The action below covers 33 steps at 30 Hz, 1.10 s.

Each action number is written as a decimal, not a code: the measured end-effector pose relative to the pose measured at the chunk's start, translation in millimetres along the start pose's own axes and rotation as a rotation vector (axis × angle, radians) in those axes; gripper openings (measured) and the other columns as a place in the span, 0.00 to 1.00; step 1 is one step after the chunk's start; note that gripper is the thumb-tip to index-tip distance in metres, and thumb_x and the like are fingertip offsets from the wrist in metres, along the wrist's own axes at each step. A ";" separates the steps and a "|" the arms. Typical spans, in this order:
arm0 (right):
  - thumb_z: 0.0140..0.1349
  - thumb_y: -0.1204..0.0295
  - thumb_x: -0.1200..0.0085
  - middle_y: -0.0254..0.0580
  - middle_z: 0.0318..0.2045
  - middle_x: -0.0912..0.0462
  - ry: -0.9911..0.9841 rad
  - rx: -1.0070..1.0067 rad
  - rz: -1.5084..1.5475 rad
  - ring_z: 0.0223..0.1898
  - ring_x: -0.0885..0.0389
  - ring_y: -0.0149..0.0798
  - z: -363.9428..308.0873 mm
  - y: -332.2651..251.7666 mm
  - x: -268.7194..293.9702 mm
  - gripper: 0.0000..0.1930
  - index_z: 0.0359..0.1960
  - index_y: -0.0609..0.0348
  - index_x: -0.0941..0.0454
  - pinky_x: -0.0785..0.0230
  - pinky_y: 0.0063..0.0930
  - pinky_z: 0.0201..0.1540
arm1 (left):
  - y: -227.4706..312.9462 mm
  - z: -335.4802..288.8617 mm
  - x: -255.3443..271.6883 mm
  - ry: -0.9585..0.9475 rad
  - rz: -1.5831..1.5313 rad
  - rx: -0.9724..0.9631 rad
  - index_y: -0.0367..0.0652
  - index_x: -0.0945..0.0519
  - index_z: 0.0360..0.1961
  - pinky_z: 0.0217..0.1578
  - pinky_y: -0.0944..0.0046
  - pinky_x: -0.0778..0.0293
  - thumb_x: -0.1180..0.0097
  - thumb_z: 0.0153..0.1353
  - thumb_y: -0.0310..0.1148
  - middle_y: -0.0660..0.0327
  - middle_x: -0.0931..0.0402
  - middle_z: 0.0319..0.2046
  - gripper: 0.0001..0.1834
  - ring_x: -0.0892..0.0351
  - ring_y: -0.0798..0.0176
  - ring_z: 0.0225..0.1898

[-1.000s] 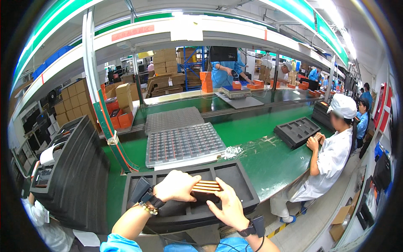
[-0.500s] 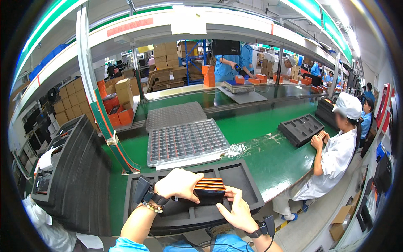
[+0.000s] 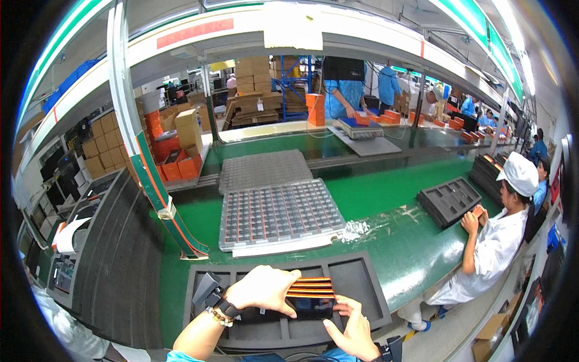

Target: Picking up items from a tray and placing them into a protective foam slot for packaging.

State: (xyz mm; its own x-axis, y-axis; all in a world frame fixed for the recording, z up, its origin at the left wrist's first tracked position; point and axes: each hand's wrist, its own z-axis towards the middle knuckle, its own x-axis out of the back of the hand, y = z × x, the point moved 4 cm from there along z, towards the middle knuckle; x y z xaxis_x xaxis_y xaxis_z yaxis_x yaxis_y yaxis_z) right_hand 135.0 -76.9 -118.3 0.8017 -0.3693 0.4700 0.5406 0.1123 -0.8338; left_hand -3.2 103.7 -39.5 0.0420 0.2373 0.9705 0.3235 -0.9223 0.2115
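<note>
A stack of flat, glossy black slabs with orange-striped edges (image 3: 310,288) is held tilted over a black foam tray (image 3: 371,274) with several compartments. My left hand (image 3: 265,291) is closed round the stack's left end, its thumb on the near side. My right hand (image 3: 353,329) has its fingertips against the right end, with the thumb held apart lower down. The stack's underside is hidden, so I cannot tell whether it touches the tray. Beyond the tray lies a clear plastic tray (image 3: 280,211) filled with rows of small dark parts.
A tall pile of black foam trays (image 3: 120,259) stands at left, beside a green post (image 3: 158,193). Behind the clear tray lies another gridded tray (image 3: 265,169). At right, a co-worker in white (image 3: 503,241) sits by a foam tray (image 3: 449,202). Orange boxes (image 3: 181,163) stand far left.
The view has shifted slightly, so the whole bench appears moved. The stack stays between my two hands, its glossy face turned more toward me. The co-worker's hands have moved a little.
</note>
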 end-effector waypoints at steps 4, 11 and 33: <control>0.62 0.68 0.38 0.55 0.57 0.25 0.094 0.016 -0.028 0.56 0.23 0.54 -1.0 -24.2 4.4 0.29 0.62 0.64 0.34 0.31 0.42 0.59 | -8.2 -1.9 -7.0 -0.033 -0.060 0.050 0.41 0.29 0.44 0.36 0.52 0.22 0.29 0.42 0.66 0.50 0.18 0.33 0.42 0.16 0.44 0.37; 0.61 0.68 0.37 0.52 0.57 0.24 0.106 0.178 -0.227 0.56 0.24 0.55 -0.6 -33.1 5.3 0.30 0.62 0.62 0.34 0.32 0.41 0.60 | -34.1 5.3 -8.9 -0.006 -0.203 0.011 0.37 0.28 0.49 0.39 0.53 0.22 0.26 0.39 0.64 0.46 0.18 0.35 0.47 0.16 0.42 0.39; 0.58 0.67 0.36 0.51 0.51 0.22 0.095 0.209 -0.365 0.51 0.23 0.54 -0.5 -36.4 -1.9 0.29 0.61 0.59 0.30 0.31 0.43 0.55 | -40.1 -0.5 -8.8 -0.024 -0.393 0.083 0.37 0.28 0.48 0.42 0.53 0.23 0.23 0.38 0.59 0.45 0.17 0.36 0.46 0.17 0.42 0.40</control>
State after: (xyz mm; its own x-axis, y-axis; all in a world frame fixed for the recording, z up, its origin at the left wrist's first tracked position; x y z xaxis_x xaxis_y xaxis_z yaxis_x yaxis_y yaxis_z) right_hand 113.6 -80.7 -89.0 0.5263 -0.5018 0.6865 0.8325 0.1394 -0.5362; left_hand -17.0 138.4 -56.4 -0.0780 0.5752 0.8143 0.3942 -0.7325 0.5551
